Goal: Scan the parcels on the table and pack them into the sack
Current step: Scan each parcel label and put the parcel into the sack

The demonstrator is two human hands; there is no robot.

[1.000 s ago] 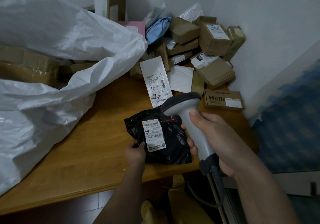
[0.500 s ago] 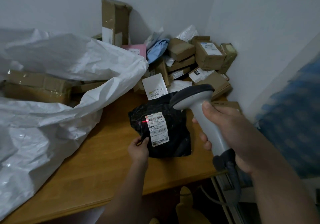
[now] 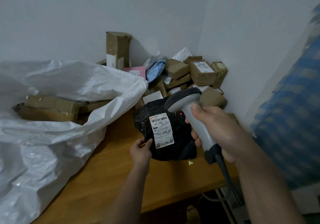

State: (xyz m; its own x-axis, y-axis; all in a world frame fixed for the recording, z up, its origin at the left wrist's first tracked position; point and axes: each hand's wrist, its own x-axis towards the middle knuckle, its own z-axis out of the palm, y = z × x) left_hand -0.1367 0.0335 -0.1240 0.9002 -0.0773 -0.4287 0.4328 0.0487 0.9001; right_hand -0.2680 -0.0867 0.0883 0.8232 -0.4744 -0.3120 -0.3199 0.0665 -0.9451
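Two bare forearms are being shown, rising from the lower edge of the view — no sleeve, watch, ring or glove is being worn on either. The left hand (image 3: 140, 151) and the right hand (image 3: 219, 128) are uncovered; short, unpainted nails are being shown on the fingertips — nothing more.

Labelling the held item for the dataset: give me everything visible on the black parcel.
The black parcel is a soft, crinkled, glossy plastic mailer, lumpy rather than flat. A white shipping label with a barcode and the print "507-P802 T70" faces the camera. The parcel is held tilted above the wooden table, pinched at its lower left edge by the left hand. The grey scanner, gripped by the right hand, overlaps its upper right; a red dot shows there, off the label.
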